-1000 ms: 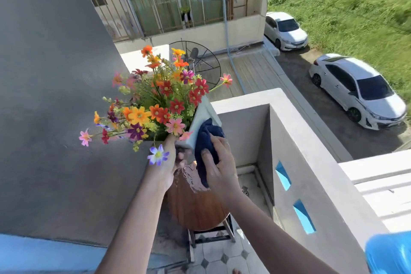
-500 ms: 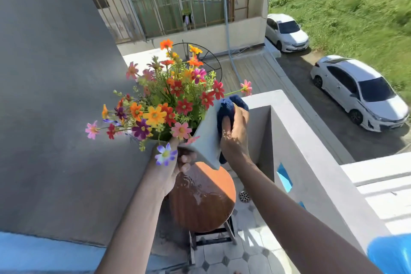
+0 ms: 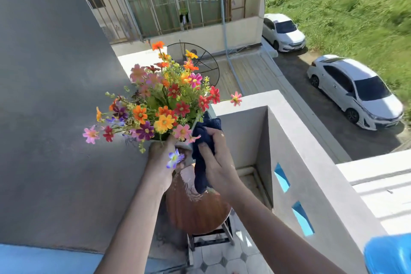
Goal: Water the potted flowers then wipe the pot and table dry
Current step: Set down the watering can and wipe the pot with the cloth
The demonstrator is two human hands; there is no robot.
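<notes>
Pot (image 3: 185, 148) of flowers (image 3: 164, 100) is gripped in left hand (image 3: 164, 158), held above round table (image 3: 195, 211). Dark cloth (image 3: 203, 140), at pot's 3 o'clock, is clutched by right hand (image 3: 216, 162) against pot wall.

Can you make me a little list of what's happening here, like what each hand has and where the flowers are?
left hand: holds the white pot lifted above the table
right hand: grip closed on the dark blue cloth, pressed against the pot's side
flowers: many colours, in the pot, tilted
round wooden table: below the pot, wet patch near its far edge
place: a balcony, with white cars parked down below
</notes>
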